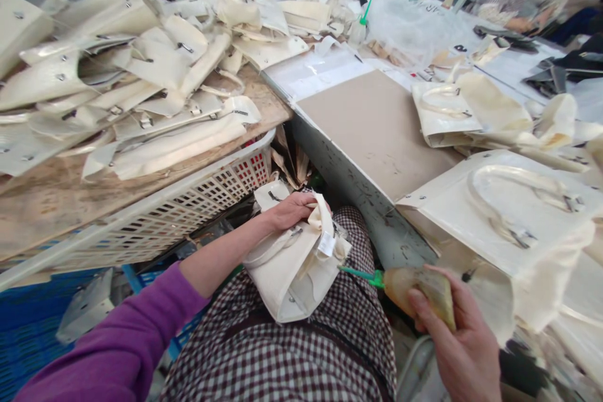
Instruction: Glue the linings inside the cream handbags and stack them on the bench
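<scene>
On my lap rests a cream handbag [282, 282], its open side facing me and a small white label [326, 244] showing at its edge. My left hand [294, 210] is closed on the bag's upper part, near a folded strip of the same cream material. In my right hand [459, 326] is a glue bottle [419, 292] with yellowish contents, held on its side. Its long green nozzle [358, 273] points left, with the tip close to the bag's right edge; whether it touches I cannot tell.
Cream bag pieces [160, 63] lie heaped on the wooden table at left, above a white plastic basket [211, 201]. More cream bags [532, 201] are stacked at right beside a brown board [362, 119]. Another green-tipped bottle [360, 28] stands farther back. A co-worker's arm [532, 19] shows at far right.
</scene>
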A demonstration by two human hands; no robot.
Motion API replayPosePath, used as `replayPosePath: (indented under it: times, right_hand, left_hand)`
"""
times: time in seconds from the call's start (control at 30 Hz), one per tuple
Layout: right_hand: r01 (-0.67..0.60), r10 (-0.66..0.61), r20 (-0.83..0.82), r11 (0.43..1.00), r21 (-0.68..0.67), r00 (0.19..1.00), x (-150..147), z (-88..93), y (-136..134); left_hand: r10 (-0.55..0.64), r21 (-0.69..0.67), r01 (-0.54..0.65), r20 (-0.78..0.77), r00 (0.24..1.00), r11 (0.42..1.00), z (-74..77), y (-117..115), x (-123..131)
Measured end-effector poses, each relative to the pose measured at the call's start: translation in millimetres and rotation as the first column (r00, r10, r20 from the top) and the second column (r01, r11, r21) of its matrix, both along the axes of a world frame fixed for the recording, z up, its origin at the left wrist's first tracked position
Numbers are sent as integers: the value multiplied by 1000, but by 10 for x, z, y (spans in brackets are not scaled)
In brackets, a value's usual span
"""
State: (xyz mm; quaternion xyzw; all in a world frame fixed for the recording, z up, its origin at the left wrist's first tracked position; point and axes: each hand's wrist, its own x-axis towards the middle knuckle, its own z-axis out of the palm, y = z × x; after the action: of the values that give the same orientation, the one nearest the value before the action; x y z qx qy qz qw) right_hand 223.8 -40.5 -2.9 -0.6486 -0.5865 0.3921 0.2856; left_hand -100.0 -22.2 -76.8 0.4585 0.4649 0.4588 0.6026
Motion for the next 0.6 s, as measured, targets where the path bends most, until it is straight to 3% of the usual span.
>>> replayPosePath:
  times: [0.33, 0.47, 0.6]
  right_hand:
    - [-146, 139, -81, 984, -99, 987, 188, -90, -135]
    - [-96, 78, -134, 986, -134, 988, 122, -66, -229]
    - [-17, 12, -55, 996, -86, 998, 56, 15, -225]
  left_hand:
    - [-10, 13, 10, 5, 1000, 1000, -27, 19, 14]
    - [-10, 17, 10, 2, 1000, 1000, -13, 18, 27]
    - [-4, 12, 4, 8, 1000, 1000, -4, 6, 49]
